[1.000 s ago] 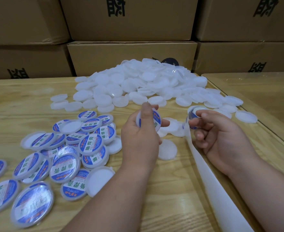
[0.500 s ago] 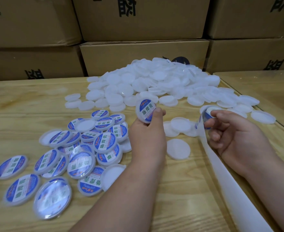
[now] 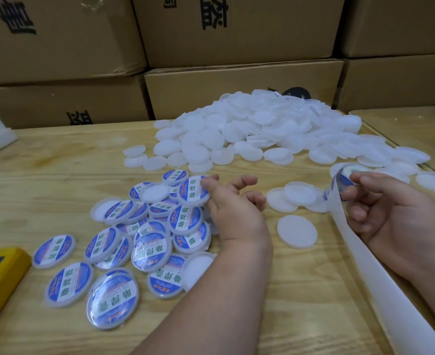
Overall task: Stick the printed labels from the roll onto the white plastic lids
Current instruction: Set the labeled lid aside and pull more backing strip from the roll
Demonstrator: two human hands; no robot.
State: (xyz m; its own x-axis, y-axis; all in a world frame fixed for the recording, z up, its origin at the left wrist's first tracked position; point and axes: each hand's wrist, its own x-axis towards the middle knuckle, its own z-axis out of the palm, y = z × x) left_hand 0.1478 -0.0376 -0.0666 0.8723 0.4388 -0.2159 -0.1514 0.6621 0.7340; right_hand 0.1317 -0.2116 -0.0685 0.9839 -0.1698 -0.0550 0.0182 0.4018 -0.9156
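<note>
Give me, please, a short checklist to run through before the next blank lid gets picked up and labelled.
1. Labelled lid set on the finished pile: cannot tell; the left hand touches it at the fingertips.
2. Left hand free to pick: ok, fingers spread.
3. Blank lid within reach: ok, alone between the hands.
4. Label roll held: ok, the right hand grips it.
5. Next label peeled: cannot tell.
6. Backing strip untangled: ok.
</note>
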